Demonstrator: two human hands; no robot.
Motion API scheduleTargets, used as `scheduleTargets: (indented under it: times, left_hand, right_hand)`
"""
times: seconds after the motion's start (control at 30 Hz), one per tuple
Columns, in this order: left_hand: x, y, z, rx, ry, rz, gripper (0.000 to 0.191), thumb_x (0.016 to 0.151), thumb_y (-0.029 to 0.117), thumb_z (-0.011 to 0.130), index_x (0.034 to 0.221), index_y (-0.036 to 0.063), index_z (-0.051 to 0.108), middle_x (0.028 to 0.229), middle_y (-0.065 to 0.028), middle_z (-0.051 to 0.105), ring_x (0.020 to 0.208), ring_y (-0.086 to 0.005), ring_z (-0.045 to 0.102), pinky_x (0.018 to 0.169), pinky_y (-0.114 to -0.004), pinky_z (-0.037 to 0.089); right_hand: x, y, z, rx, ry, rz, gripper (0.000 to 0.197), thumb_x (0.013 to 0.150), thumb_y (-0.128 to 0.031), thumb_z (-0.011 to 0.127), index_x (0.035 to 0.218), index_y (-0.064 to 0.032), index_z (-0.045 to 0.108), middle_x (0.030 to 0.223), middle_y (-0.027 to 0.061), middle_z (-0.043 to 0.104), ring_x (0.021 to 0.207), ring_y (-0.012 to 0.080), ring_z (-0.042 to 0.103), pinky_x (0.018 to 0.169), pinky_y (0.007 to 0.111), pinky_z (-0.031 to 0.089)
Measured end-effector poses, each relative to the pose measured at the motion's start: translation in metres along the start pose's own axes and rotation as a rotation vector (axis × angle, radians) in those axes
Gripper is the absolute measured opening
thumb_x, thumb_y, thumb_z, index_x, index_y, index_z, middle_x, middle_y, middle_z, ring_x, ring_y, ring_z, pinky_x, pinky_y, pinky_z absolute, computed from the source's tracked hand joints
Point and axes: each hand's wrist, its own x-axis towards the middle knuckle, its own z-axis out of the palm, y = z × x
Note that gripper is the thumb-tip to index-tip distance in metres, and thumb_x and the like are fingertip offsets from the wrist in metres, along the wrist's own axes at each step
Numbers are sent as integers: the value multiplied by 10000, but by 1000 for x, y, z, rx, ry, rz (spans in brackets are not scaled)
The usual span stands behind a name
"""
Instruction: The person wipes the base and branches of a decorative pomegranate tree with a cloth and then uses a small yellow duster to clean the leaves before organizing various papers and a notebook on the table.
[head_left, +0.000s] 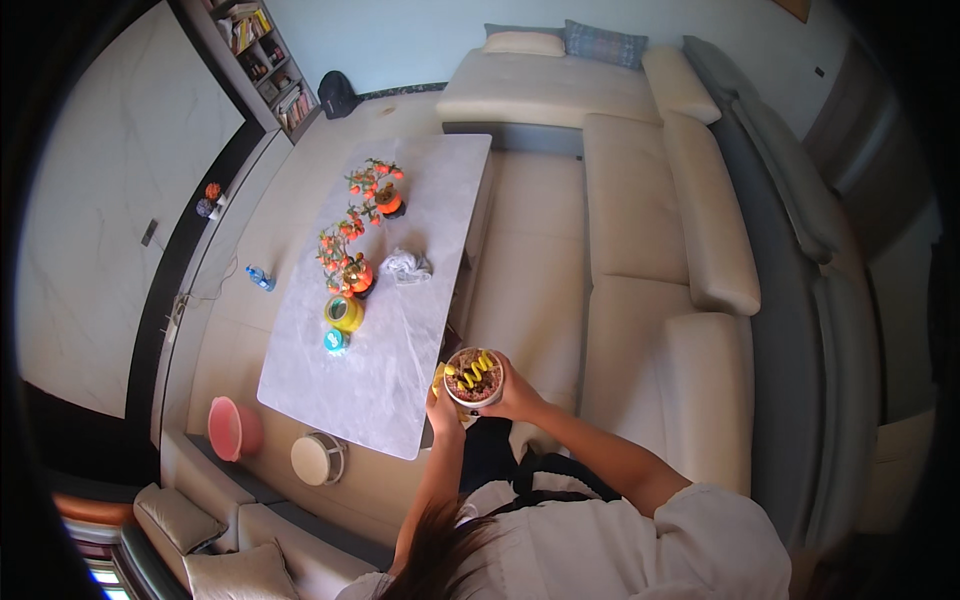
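Observation:
Both my hands hold a round white pot (474, 377) filled with brown and reddish granules, with a yellow zigzag-shaped piece on top. On the pot's left side is my left hand (444, 405), with something yellow by its fingers, perhaps a cloth. My right hand (514, 391) wraps the pot's right side. The pot is held just off the near right edge of a grey marble-look table (360, 405). On that table stand a yellow jar (344, 313), a container with a teal lid (335, 342), two potted ornamental plants with orange fruits (358, 276) and a crumpled white cloth (406, 267).
A beige sectional sofa (637, 202) runs along the right and far side. Left of the table, a blue bottle (260, 277) stands on the floor. A pink basin (235, 429) and a round stool (315, 458) are near the table's near left end. A black backpack (337, 95) leans against the far wall.

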Motion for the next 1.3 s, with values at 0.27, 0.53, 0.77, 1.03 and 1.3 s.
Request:
scheduleTargets:
  times: [0.27,0.53,0.77,1.03,1.3]
  left_hand:
    - [94,12,68,-102,-10,15,258,813,188,449,990,2,477,857,-62,547,752,-137,543,638,-243,447]
    - [206,29,154,-125,-112,-2,283,820,207,443,1017,6,467,870,-52,546,753,-124,540,633,-236,444]
    - [279,37,198,-108,19,-11,272,823,209,439,1011,15,464,863,-48,538,753,-120,528,634,-229,434]
    - [340,45,239,-98,217,-5,284,824,193,429,1044,14,453,871,-59,534,748,-122,533,613,-229,445]
    - [414,24,240,-276,457,192,243,829,148,413,1018,6,468,875,-54,537,785,-118,517,674,-245,423]
  right_hand:
    - [109,18,-55,-49,-58,24,918,502,-200,731,1201,-7,168,1140,149,375,1074,246,383,903,322,306]
    - [227,57,-115,-148,-42,34,910,508,-184,731,1196,-8,162,1133,151,368,1073,239,382,898,323,310]
    - [313,91,-146,-99,-131,37,929,537,-198,715,1207,-4,101,1139,160,359,1079,242,373,893,320,310]
    - [406,152,-170,45,-343,19,915,509,-148,736,1180,-8,130,1129,165,371,1058,234,399,876,321,330]
    - [499,192,-161,61,-629,-60,921,493,-171,743,1179,21,159,1108,177,395,1038,261,416,861,337,347]
